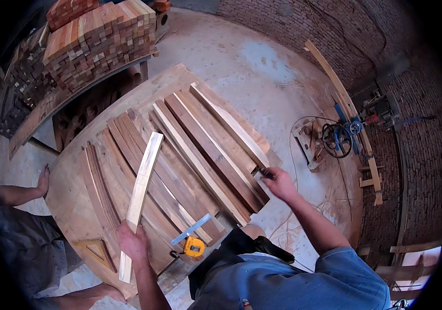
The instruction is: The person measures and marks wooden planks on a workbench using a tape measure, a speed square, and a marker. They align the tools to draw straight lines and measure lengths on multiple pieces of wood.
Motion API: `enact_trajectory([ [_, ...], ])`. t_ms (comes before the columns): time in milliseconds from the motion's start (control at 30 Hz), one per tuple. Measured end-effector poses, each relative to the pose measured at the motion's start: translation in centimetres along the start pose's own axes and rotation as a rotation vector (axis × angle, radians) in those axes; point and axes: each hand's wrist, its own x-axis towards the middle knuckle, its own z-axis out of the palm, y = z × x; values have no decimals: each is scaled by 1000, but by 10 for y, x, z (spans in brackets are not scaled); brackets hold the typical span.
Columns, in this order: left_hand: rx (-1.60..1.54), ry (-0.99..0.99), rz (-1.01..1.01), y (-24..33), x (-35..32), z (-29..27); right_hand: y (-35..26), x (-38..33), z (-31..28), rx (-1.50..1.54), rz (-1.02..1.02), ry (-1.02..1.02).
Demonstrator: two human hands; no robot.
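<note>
Gripping a pale board [145, 174] in the left hand [133, 241], held it aslant over brown boards [128, 136] at left. Grasped a small dark object [267, 173] in the right hand [284, 186], beside the near end of the rightmost board [231, 124].

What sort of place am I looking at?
Most likely a woodworking shop: boards lie across the table, cut timber is stacked at the back left, and a handwheel machine stands near the brick wall.
</note>
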Motion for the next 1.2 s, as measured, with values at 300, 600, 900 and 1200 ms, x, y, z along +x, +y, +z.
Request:
enact_trajectory([
  [300, 95, 88, 169, 55, -32, -29, 62, 73, 4, -371, 62, -151],
  [600, 124, -256, 30, 147, -166, 21, 153, 114, 27, 247, 17, -467],
  [900, 131, -186, 59, 154, -158, 31, 105, 96, -28, 1141, 541, -919],
  [1200, -1256, -170, -625, 139, -181, -12, 66, 34, -20, 1648, 633, -1068],
])
